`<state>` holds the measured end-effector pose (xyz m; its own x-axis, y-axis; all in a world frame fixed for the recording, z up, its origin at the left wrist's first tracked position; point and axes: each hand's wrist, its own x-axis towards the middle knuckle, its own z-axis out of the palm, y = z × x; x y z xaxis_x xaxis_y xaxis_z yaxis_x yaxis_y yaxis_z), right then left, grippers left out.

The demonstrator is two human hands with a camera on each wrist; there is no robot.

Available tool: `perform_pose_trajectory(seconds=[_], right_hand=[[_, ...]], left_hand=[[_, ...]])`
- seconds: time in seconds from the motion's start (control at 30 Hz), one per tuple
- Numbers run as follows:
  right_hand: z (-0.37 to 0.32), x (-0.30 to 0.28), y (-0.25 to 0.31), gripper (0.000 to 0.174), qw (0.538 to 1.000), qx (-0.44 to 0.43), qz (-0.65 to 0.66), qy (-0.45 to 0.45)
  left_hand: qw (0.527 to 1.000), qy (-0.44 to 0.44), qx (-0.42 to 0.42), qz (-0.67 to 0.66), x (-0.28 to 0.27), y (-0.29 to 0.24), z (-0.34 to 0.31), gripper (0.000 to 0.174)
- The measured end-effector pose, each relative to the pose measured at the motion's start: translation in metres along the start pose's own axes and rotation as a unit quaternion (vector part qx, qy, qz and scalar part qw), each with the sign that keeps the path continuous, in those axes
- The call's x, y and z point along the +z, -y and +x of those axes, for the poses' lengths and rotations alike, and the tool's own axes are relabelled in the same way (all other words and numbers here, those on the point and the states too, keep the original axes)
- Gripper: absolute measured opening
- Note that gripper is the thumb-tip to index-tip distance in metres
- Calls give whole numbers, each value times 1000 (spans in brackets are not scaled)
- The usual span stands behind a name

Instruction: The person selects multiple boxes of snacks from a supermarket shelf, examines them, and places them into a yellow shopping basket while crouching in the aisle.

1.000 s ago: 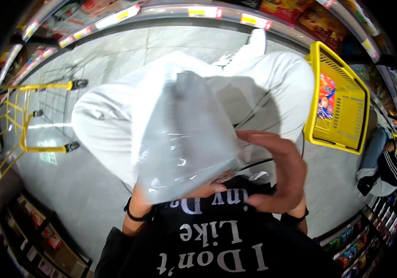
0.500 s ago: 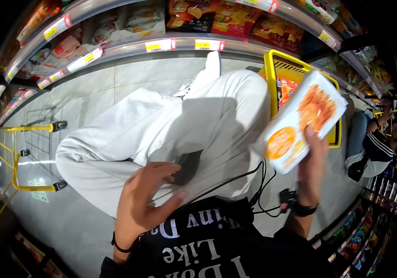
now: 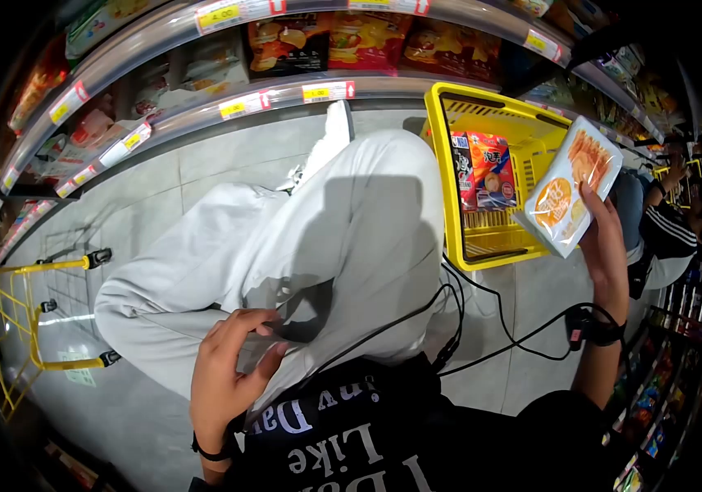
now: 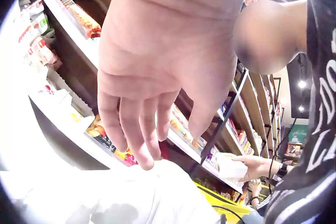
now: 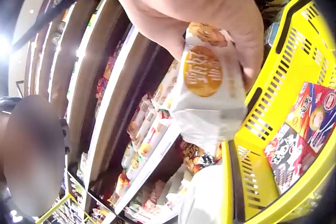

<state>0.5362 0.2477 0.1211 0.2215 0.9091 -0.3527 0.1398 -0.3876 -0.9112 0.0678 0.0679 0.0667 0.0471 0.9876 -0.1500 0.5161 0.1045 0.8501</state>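
Observation:
My right hand [image 3: 603, 225] grips a white snack packet [image 3: 568, 193] with an orange round label and a picture of golden-brown food. In the head view the packet overlaps the right side of a yellow shopping basket [image 3: 490, 261]. The right wrist view shows thumb and fingers round the packet [image 5: 210, 87], with the basket beside it. Inside the basket lie a red and blue snack bag [image 3: 492, 168] and a black and red bag [image 3: 461, 168]. My left hand [image 3: 228, 361] is held over my lap with relaxed, slightly bent fingers and nothing in it.
Shelves of snack bags [image 3: 367, 41] with price tags run along the front. A yellow-framed trolley [image 3: 35, 328] stands at the left. Black cables [image 3: 498, 316] trail from my lap to my right wrist. Another person [image 3: 666, 230] is low down at the far right, behind the basket.
The packet, earlier held before my chest with its grey back up, has moved right to the basket in my right hand, printed face showing. My left hand has let go of it.

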Motion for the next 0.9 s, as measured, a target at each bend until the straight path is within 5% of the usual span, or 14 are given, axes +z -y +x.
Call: perform_pose_trajectory(seconds=[0.1,0.17,0.37,0.4,0.57,0.63,0.7,0.83,0.9], right_hand=[[-25,30,6,48,985,2,170,-17],[-47,36,18,48,935,-67,335,93],[-86,83,22,51,864,-249,404,167],[-76,68,27,51,918,-144,366,50],[-8,11,5,43,996,-44,71,35],[6,1,-1,40,996,-82,-41,14],[64,-40,-15,45,976,-6,-217,33],[163,-84,-60,52,969,85,-233,12],[189,-82,-73,57,935,155,-294,127]], left_hand=[[1000,15,13,17,2,-4,3,39],[998,38,40,20,2,-7,8,39],[999,27,21,17,-5,-5,-1,39],[999,22,24,23,-7,-4,-3,39],[1000,-12,-1,18,-18,10,-19,40],[1000,-24,-4,17,-24,19,-25,40],[999,-35,-20,18,-31,27,-29,41],[992,-81,-43,85,-43,32,-34,37],[992,-82,-39,88,-46,28,-33,35]])
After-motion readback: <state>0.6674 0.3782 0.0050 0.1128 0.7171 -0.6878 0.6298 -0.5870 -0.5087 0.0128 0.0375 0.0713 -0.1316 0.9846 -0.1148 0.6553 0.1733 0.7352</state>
